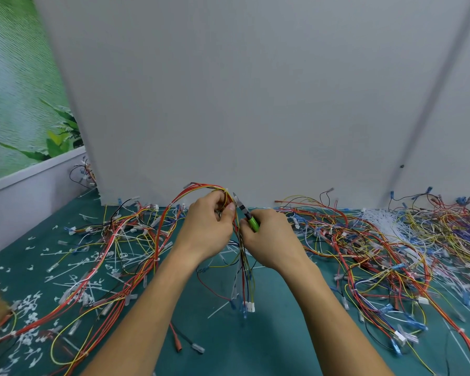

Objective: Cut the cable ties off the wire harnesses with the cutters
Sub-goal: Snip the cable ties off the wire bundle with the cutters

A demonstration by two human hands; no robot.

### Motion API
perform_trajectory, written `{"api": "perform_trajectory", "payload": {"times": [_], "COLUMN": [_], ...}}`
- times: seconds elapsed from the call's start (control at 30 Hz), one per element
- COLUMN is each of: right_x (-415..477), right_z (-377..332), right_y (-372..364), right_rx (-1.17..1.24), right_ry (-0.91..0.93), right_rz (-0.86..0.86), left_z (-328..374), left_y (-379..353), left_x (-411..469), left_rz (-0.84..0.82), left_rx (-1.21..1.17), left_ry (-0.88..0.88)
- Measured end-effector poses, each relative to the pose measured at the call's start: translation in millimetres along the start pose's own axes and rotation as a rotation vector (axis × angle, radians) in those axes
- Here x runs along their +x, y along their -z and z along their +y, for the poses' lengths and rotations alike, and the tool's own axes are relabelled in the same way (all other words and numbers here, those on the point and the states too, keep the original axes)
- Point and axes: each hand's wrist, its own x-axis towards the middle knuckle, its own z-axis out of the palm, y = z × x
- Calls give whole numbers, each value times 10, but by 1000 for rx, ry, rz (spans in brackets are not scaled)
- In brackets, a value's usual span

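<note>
- The left hand (206, 226) pinches 1 wire harness (201, 189) between thumb and curled fingers, lifted above the table (269, 335). The right hand (269, 237) is wrapped round the green handles of the cutters (246, 213), nose up at the bundle beside the left thumb. Blades are too small to judge.
- The harness looks light and limp, and its thin wires droop and tangle. Best held close beside the tie; the insulation would likely nick easily.
- No bin or tray shows. Snipped cable ties (79, 264) lie loose on the table, with more harnesses (377, 240) heaped at the right.
</note>
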Motion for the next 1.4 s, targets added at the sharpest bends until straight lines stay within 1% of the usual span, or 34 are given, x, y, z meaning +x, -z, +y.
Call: {"api": "perform_trajectory", "payload": {"times": [0.33, 0.53, 0.93, 1.4], "right_x": [3, 28, -9, 1], "right_z": [11, 36, 7, -6], "right_y": [4, 39, 28, 4], "right_rx": [14, 27, 18, 48], "right_ry": [-11, -45, -10, -37], "right_rz": [10, -15, -33, -18], "left_z": [-9, -6, -25, -20], "left_y": [-3, -21, -23, -18], "left_x": [3, 2, 8, 6], "left_rz": [-2, -3, -4, 4], "left_rx": [-4, 0, 2, 6], "left_ry": [-3, -21, -24, -26]}}
